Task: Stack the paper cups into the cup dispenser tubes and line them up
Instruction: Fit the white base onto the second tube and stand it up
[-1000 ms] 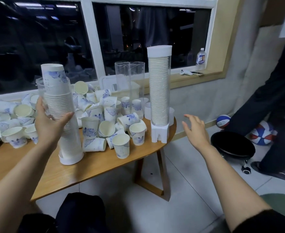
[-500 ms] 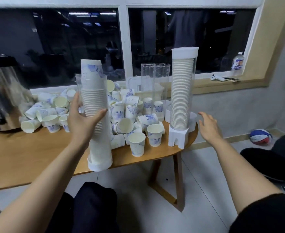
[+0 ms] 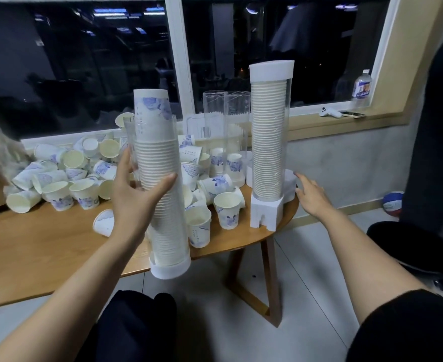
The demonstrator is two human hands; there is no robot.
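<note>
- Spanning the left and middle, a wooden table [image 3: 32,246] carries everything but the held tube.
- Loose paper cups [image 3: 84,176] lie heaped along its back, some upright, some tipped over.
- One dispenser tube [image 3: 168,231], cap down and slightly tilted, is nearly full; the stack pokes out of its top.
- A capped full dispenser [image 3: 268,142] stands upright at the table's right end.
- Two empty tubes [image 3: 225,121] stand behind it.
- The left hand [image 3: 134,202] grips the tilted tube mid-height.
- The right hand [image 3: 311,197] is spread and holds nothing, just beside the full dispenser's base.
</note>
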